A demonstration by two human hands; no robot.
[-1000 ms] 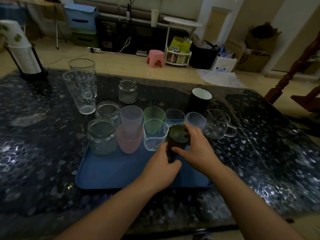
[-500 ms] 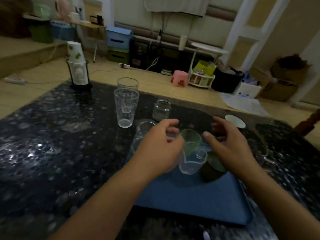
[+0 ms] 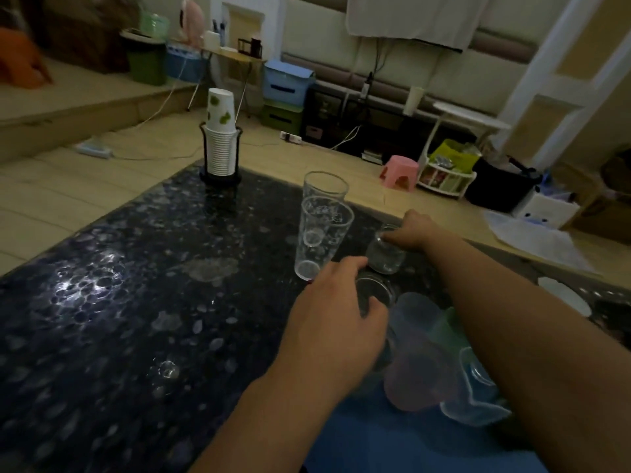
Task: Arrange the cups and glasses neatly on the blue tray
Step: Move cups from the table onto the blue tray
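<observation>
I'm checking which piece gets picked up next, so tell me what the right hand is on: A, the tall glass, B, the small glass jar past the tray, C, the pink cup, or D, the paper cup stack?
B: the right hand reaches past the tray and its fingers grip the top of the small jar, apart from the tall glass.

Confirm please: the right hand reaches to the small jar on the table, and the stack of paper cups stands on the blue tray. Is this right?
One part is wrong. The right hand does reach the small jar on the table, but the stack of paper cups stands in a black holder at the table's far corner, well away from the blue tray. The head view shows it.
</observation>
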